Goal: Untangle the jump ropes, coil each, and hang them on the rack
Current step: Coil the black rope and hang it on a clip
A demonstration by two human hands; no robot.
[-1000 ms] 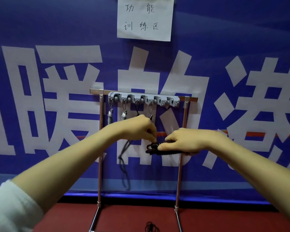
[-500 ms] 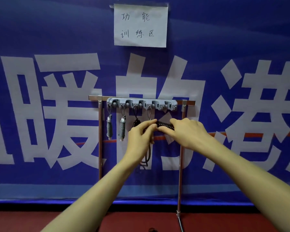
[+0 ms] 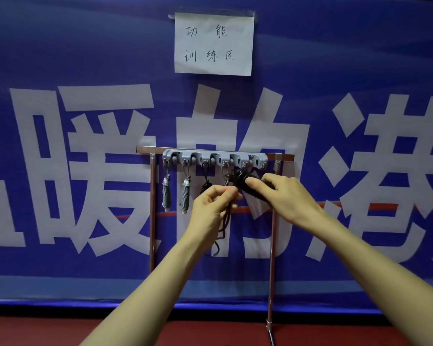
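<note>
A blue banner [image 3: 85,58] with large white characters fills the background. A white paper sign [image 3: 214,43] with handwritten characters is taped to it above the rack [image 3: 145,149]. The floor [image 3: 60,330] below is red.

The rack is a metal bar on two posts and carries a grey strip [image 3: 260,162] with five holders. Short loops hang from four of them. Two grey handles [image 3: 166,194] hang side by side at the left, clear of both hands. A third handle [image 3: 205,186], black, hangs next to them, its lower part hidden behind the left hand [image 3: 210,208].

The right hand [image 3: 285,196] grasps a second black handle [image 3: 240,177], fingers curled over it, holding it tilted just under the strip near the fourth loop. The hand covers most of the handle and part of the right post.

The left hand's thumb and fingertips are closed in a pinch just beside that handle's end. They seem to grip the black cord [image 3: 223,226], which drops behind the wrist and hangs in loops in front of the banner. Both forearms cross the lower rack.
</note>
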